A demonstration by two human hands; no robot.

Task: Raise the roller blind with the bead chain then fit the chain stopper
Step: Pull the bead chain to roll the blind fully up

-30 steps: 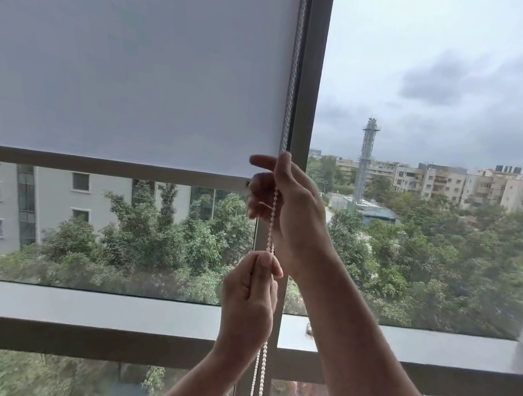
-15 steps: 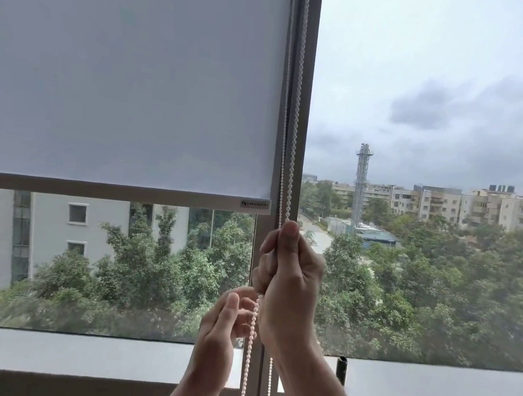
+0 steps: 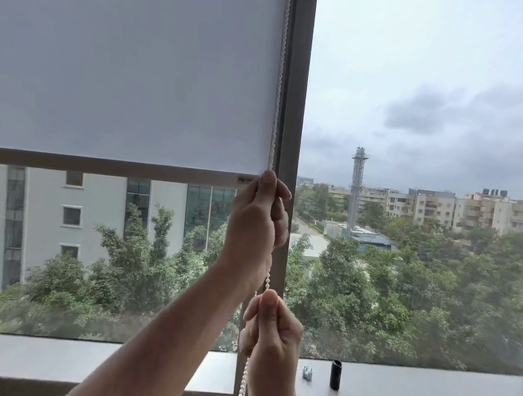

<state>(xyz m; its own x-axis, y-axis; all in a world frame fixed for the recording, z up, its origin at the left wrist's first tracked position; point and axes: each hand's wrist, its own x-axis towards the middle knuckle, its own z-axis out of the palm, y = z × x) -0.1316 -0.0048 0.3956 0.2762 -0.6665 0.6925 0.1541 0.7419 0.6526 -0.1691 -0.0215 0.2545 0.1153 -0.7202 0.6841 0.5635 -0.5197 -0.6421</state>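
Hand over hand at the window: my right hand (image 3: 272, 329) now grips the bead chain (image 3: 242, 391) low, and my left hand (image 3: 254, 227), lower a second ago, has swapped above it, clenched on the chain by the blind's bottom rail (image 3: 98, 165). The roller blind (image 3: 126, 53) sits half raised; more pulls needed. What looks like the stopper (image 3: 307, 372) waits on the sill (image 3: 428, 389).

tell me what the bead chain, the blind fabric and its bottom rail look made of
Bead chain: probably plastic, white and glossy, small oblong beads on a cord. Blind fabric: seemingly a coated woven textile, matte pale grey, flat, faintly lit by daylight behind. Bottom rail: likely painted metal or plastic, smooth grey-brown bar; cannot tell which.
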